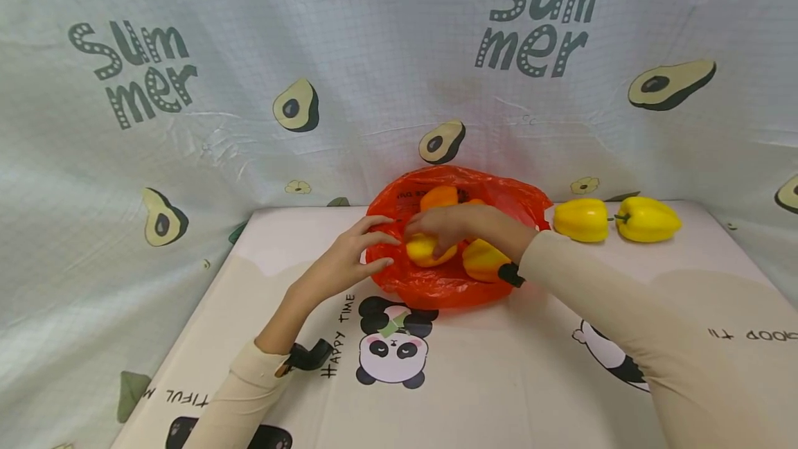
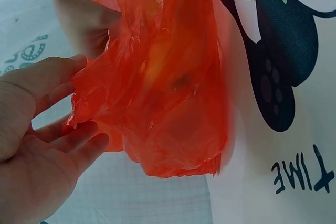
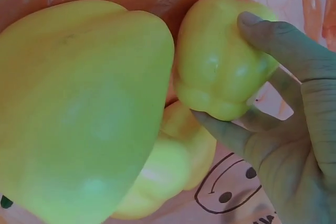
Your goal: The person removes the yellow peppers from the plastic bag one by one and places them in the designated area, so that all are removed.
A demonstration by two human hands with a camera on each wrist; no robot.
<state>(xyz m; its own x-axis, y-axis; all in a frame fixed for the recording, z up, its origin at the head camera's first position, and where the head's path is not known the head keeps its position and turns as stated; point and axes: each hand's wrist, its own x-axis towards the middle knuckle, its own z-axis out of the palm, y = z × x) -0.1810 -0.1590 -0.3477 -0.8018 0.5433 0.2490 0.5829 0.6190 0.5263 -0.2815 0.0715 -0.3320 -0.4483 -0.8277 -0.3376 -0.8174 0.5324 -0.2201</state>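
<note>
A red plastic bag [image 1: 430, 289] lies with its mouth open and several yellow and orange bell peppers inside. My right hand [image 1: 439, 224] reaches into it and grips a yellow bell pepper [image 3: 223, 59], thumb on one side and fingers around the other. Beside that one are a large yellow pepper [image 3: 79, 108], close to the right wrist camera, and another yellow pepper [image 3: 168, 171] partly hidden behind it. An orange pepper [image 1: 439, 197] shows at the back of the bag. At the bag's left rim, my left hand [image 1: 343, 255] touches the plastic with spread fingers [image 2: 79, 137].
Two yellow bell peppers, a left one [image 1: 581, 220] and a right one [image 1: 648, 219], lie to the right of the bag at the table's back edge. A patterned cloth [image 1: 374, 54] hangs behind the table [image 1: 486, 380], which has printed pandas on it.
</note>
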